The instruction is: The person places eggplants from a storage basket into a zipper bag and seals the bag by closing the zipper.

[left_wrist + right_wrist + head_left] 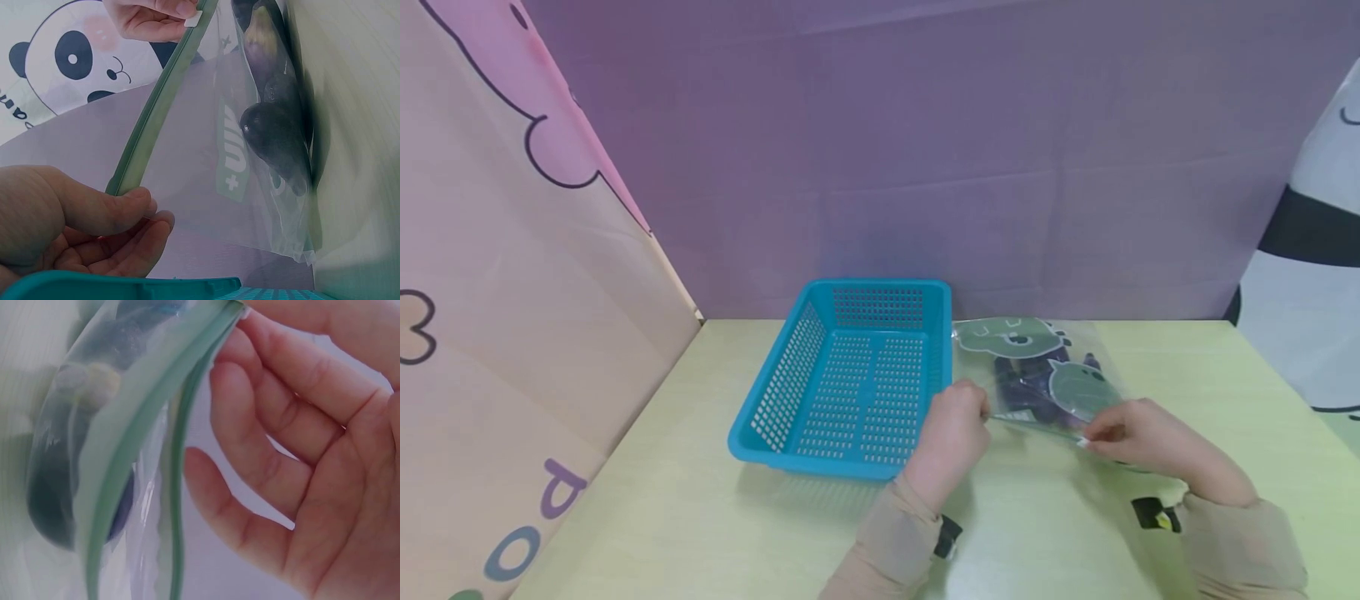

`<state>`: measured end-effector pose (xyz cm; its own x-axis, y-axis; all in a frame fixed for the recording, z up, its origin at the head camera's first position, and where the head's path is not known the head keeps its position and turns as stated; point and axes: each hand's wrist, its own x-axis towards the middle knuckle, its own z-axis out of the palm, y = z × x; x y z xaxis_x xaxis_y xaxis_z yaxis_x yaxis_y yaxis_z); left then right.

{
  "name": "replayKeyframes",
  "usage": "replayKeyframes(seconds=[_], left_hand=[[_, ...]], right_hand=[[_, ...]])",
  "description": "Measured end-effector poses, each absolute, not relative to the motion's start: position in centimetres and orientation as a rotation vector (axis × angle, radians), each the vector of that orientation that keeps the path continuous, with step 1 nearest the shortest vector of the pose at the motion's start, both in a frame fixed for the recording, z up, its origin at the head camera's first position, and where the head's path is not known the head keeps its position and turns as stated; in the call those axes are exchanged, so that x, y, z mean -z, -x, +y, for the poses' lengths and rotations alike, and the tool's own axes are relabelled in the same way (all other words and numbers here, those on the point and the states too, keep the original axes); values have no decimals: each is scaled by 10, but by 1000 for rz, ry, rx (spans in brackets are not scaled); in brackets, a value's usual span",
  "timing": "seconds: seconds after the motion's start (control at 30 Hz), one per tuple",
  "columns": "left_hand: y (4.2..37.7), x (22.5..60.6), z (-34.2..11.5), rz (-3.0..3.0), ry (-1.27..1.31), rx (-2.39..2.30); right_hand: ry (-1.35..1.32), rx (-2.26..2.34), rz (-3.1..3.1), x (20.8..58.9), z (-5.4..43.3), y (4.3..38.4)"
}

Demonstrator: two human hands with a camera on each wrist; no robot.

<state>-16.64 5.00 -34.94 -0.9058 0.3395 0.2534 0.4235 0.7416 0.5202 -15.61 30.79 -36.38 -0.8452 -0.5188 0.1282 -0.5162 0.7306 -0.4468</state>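
Observation:
A clear zip bag (1015, 340) with green printed patches lies to the right of the blue basket, several dark purple, eggplant-like pieces (270, 134) inside it. Its green zip strip (147, 119) faces the person and is raised off the table. My left hand (953, 427) pinches the strip's left end between thumb and fingers, close beside the basket. Farther right along the strip, my right hand (1142, 433) pinches the small white slider (194, 19). In the right wrist view the two zip edges (134, 434) stand apart on the near side of that hand.
The blue perforated basket (811, 467) stands left of the bag, its right rim right at my left hand. A pale wooden table (647, 500) carries everything. Behind it hangs a purple cloth (887, 150), with printed cloths at both sides.

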Motion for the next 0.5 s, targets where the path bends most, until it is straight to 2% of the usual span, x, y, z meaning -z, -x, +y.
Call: replayKeyframes(seconds=[0.5], left_hand=[[167,351,49,-2785,623,913]], right_hand=[[834,710,2919,362,311,155]])
